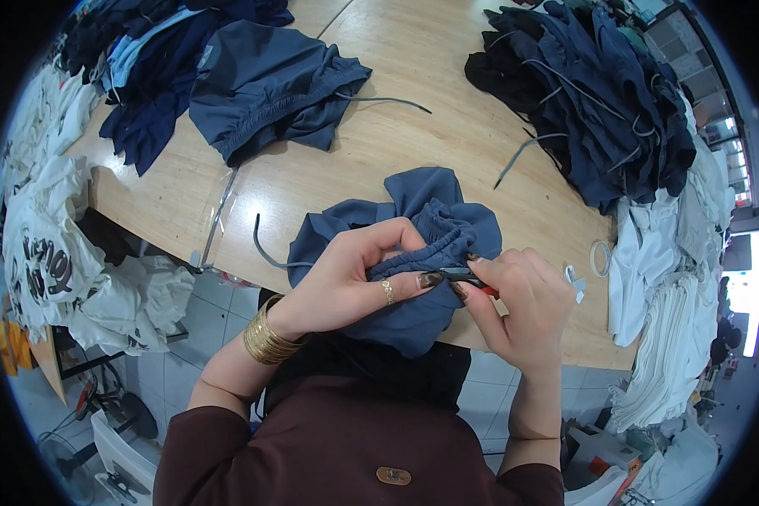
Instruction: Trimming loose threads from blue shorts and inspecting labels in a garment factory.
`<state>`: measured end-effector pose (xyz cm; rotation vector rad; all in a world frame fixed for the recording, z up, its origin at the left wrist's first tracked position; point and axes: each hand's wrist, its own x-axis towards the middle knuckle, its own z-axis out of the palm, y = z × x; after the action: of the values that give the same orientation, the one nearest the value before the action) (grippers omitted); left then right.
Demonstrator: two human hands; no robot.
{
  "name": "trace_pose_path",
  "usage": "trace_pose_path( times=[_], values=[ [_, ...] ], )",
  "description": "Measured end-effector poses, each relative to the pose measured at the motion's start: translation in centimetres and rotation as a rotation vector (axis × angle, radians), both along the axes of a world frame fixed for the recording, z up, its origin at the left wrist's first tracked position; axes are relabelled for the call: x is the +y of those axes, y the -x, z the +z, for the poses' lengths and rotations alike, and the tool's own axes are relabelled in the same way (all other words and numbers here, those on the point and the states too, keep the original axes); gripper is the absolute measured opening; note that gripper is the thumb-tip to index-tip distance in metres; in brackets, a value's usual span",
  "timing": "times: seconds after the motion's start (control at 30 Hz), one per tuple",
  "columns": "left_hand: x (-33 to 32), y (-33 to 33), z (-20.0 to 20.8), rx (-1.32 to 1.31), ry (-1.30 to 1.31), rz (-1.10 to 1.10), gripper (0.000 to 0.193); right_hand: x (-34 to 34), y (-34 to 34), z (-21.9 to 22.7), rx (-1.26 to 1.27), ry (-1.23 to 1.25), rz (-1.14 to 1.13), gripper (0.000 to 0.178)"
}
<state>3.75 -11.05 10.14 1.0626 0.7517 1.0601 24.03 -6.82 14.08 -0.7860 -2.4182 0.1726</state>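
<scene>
A slate-blue garment with a gathered elastic waistband, likely shorts, lies bunched at the table's near edge and hangs partly over it. My left hand pinches the waistband between thumb and fingers. In my right hand is a small pair of thread snips with some red on the handle. Their metal blades touch the waistband close to my left thumb; the rest is hidden by my fingers. A grey drawstring curls out from the garment's left side.
Another slate-blue garment lies flat farther off on the wooden table. Dark garments with cords form a pile at the far right. Navy clothes heap at far left. White garments hang left; folded white ones stack right, near a tape ring.
</scene>
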Motion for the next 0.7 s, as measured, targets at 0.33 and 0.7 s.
trace_pose_path(
  times=[0.33,0.7],
  values=[
    [0.0,0.0,0.0,0.004,0.005,-0.012,0.013,0.0,0.4,-0.1,-0.012,-0.04,0.0,0.017],
    [-0.3,1.0,-0.3,-0.028,-0.007,0.137,0.014,0.4,0.1,-2.9,0.268,0.66,0.006,0.026]
  ],
)
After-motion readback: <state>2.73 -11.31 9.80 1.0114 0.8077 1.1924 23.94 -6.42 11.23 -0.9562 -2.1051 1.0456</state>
